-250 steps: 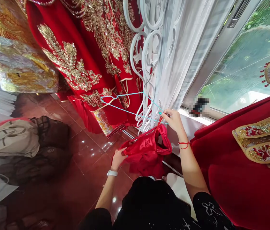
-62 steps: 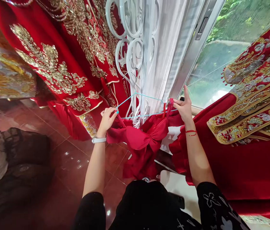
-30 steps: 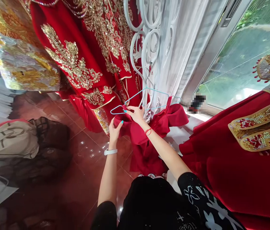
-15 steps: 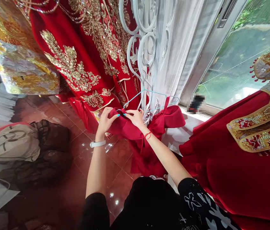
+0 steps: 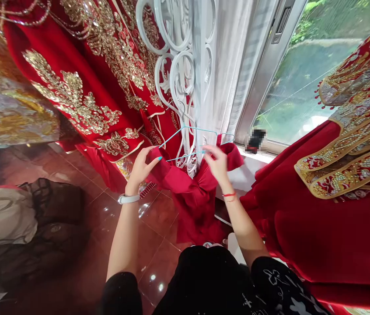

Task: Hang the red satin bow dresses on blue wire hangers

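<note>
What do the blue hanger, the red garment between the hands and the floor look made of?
Blue hanger: probably plastic-coated wire, being thin and bent. Red garment: smooth, perhaps satiny cloth, draping in folds. Floor: likely glossy tile, given straight joints and reflections.

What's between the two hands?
Not bare: in the head view, the front of the red garment and, above it, the light-blue hanger's lower bar span left hand to right hand; white scrollwork stands behind.
</note>
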`<control>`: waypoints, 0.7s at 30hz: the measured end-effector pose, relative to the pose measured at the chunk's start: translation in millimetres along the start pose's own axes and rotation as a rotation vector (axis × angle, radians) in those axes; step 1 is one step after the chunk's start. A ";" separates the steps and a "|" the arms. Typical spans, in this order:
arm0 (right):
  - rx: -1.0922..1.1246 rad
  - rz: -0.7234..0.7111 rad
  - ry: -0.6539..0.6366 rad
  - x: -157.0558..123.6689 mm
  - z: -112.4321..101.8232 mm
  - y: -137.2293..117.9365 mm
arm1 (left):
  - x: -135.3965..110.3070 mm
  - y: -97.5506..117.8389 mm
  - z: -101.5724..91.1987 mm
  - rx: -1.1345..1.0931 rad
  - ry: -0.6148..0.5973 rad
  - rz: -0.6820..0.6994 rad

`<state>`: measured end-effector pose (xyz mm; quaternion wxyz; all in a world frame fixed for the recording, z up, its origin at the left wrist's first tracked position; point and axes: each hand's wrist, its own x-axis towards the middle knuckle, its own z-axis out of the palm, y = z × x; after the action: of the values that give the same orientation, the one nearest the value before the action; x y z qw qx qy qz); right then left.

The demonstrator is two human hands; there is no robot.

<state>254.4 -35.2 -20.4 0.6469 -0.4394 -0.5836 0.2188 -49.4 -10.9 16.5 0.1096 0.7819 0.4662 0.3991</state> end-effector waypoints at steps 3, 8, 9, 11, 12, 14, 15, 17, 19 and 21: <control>-0.150 0.118 0.363 -1.7 -83.2 25.4 | -2.9 15.0 11.7 0.111 0.206 0.081; -0.082 0.278 0.053 1.5 -133.0 59.7 | 25.6 57.2 75.3 0.076 -0.090 0.246; -0.068 0.283 0.034 2.1 -130.7 62.4 | 35.7 65.0 92.4 0.040 -0.185 0.261; -0.077 0.289 0.058 2.0 -123.1 64.1 | 56.0 78.8 125.8 -0.047 -0.325 0.264; -0.091 0.291 0.090 1.0 -119.8 63.7 | 64.9 84.8 140.6 -0.093 -0.365 0.253; -0.116 0.291 0.174 -2.8 -116.7 61.9 | 78.4 95.1 163.4 -0.148 -0.413 0.195; -0.125 0.289 0.219 -5.1 -116.9 61.1 | 82.4 99.3 170.9 -0.151 -0.425 0.158; -0.131 0.289 0.307 -8.6 -119.6 60.3 | 85.4 105.3 178.8 -0.122 -0.430 0.098; -0.120 0.286 0.394 -7.7 -122.7 59.9 | 83.4 108.2 179.7 -0.093 -0.408 0.070; -0.098 0.257 0.471 0.0 -124.1 58.1 | 79.2 108.6 177.3 -0.088 -0.393 0.055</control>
<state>385.3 -43.9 -59.9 0.7098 -0.5794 -0.3662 0.1623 168.6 30.6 0.3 0.2219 0.8517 0.3962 0.2616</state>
